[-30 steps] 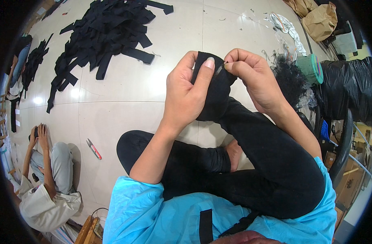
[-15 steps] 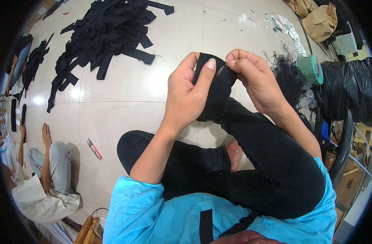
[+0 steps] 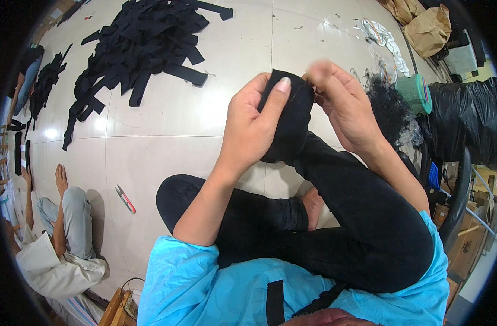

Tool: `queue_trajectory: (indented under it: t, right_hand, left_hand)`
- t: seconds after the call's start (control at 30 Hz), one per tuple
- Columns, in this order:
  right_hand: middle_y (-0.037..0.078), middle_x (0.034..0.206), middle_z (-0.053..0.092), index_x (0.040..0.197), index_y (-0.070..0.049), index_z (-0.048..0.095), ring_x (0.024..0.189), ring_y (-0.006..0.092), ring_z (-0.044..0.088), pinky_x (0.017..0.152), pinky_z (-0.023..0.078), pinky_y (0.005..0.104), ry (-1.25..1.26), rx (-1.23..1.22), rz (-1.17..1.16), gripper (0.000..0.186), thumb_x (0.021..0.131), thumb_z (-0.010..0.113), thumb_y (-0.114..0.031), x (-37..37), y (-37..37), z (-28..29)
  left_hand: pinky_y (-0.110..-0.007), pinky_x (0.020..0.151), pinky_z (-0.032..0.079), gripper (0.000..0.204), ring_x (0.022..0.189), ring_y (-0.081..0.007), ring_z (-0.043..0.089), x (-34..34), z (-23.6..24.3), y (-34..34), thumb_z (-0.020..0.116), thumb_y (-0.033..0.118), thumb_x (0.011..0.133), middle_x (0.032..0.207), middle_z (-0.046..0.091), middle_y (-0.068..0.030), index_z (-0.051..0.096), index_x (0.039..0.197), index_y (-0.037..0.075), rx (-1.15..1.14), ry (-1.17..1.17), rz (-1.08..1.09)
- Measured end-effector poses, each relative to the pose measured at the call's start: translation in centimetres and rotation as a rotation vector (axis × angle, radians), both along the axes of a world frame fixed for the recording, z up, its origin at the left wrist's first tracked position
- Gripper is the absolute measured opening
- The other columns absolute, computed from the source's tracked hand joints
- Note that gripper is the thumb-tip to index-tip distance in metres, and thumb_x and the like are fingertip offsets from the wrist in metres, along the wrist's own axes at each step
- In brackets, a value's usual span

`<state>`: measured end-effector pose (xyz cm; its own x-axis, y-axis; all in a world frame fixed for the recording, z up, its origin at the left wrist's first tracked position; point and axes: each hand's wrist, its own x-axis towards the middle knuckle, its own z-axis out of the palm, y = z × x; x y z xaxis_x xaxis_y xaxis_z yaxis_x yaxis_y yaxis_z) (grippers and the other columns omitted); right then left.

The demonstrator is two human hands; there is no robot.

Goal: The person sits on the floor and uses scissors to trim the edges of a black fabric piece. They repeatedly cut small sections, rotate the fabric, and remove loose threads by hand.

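A black fabric strip [image 3: 286, 119] hangs folded over in front of my raised right knee. My left hand [image 3: 251, 119] is closed on its left side, thumb lying flat on the front and fingers behind. At the upper right edge of the cloth is my right hand [image 3: 346, 106], its fingers bent in against the edge. One raised fingertip of that hand is smeared by motion. A thin pale line runs along the cloth near those fingers. Whether a thread is between them is too small to tell.
Red-handled thread snips [image 3: 125, 199] lie on the tiled floor to the left. Beyond is a large heap of black strips [image 3: 145, 43]. A co-worker's knee [image 3: 77, 217] is at far left. To the right are a black fibre tangle [image 3: 388, 106], a green container [image 3: 414, 93] and black plastic bags [image 3: 463, 119].
A fingertip of my right hand has lifted up and away from the cloth edge. The strip has turned slightly in my left hand, and the pale slit on it looks narrower.
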<state>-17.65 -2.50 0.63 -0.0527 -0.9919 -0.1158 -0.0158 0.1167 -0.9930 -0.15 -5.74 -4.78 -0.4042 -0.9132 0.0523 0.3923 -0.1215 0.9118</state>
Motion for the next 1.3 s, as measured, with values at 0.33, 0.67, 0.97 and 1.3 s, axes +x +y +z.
queue_trajectory:
  t: [0.33, 0.67, 0.97, 1.3]
  right_hand:
    - [0.002, 0.101, 0.065, 0.112, -0.004, 0.062, 0.095, 0.0092, 0.058, 0.09, 0.048, 0.0281, 0.022, -0.084, -0.037, 0.018, 0.109, 0.054, -0.02, -0.5, -0.4, -0.3]
    - [0.005, 0.098, 0.062, 0.113, -0.004, 0.056, 0.091, 0.0142, 0.06, 0.093, 0.051, 0.0349, -0.215, -0.153, -0.027, 0.016, 0.11, 0.054, -0.019, -2.1, -1.7, 0.9]
    - [0.001, 0.096, 0.052, 0.111, -0.004, 0.056, 0.091, 0.0123, 0.054, 0.101, 0.051, 0.0384, -0.066, -0.31, -0.02, 0.014, 0.111, 0.05, -0.017, -8.1, -4.8, 4.4]
    - [-0.002, 0.089, 0.058, 0.113, -0.003, 0.059, 0.073, 0.0122, 0.054, 0.06, 0.045, 0.0279, 0.782, -0.2, 0.384, 0.025, 0.104, 0.066, -0.025, -5.1, -3.0, 4.5]
  left_hand:
    - [-0.023, 0.065, 0.055, 0.025, 0.073, -0.0083, 0.068, 0.3, 0.1, -0.2, 0.074, 0.023, 0.1, 0.085, 0.076, -0.0059, 0.074, 0.105, -0.002, 0.031, -0.05, -0.023]
    - [-0.022, 0.066, 0.054, 0.025, 0.074, -0.0076, 0.068, 0.3, 0.2, -0.2, 0.073, 0.022, 0.101, 0.086, 0.076, -0.0056, 0.073, 0.105, -0.003, 0.066, -0.058, -0.088]
    - [-0.023, 0.066, 0.054, 0.028, 0.074, -0.0071, 0.066, 0.4, 0.5, 0.0, 0.073, 0.024, 0.101, 0.086, 0.074, -0.0043, 0.074, 0.105, -0.004, 0.054, -0.064, -0.103]
    - [-0.024, 0.066, 0.052, 0.025, 0.071, -0.0067, 0.065, 1.2, 1.0, -0.7, 0.073, 0.022, 0.1, 0.079, 0.072, -0.0029, 0.072, 0.1, -0.003, 0.013, -0.161, -0.101]
